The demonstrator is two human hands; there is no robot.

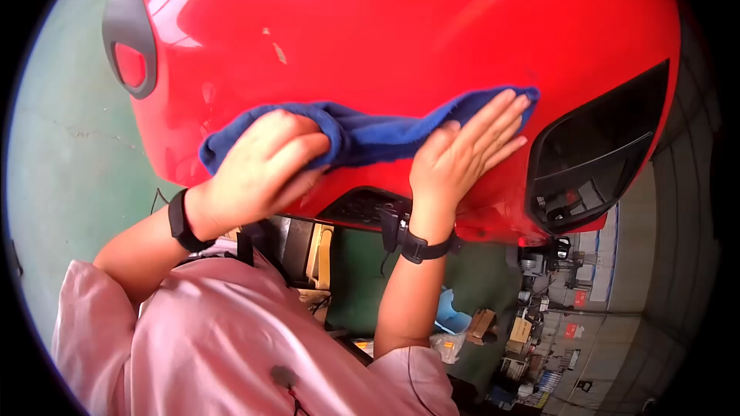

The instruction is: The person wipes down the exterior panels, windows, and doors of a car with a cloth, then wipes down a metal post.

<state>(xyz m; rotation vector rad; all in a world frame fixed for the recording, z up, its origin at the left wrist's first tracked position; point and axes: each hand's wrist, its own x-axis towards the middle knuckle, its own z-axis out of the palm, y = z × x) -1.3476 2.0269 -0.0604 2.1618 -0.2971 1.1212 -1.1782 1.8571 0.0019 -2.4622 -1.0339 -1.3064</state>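
A blue cloth [378, 139] lies stretched and bunched across the lower part of a glossy red car body panel [370, 38]. Curled around the cloth's left portion is my left hand [266, 158], closed on it, with the fingertips partly hidden. My right hand [462, 146] rests flat over the cloth's right end, its fingers straight and pointing up to the right. Pale marks [276, 48] show on the red paint above my left hand.
A dark glossy lamp or window section [601, 146] is set into the panel at right. Grey trim [127, 31] edges the upper left. Below are a light blue container [451, 314], cardboard boxes [481, 326] and cluttered shelves on a green floor [362, 262].
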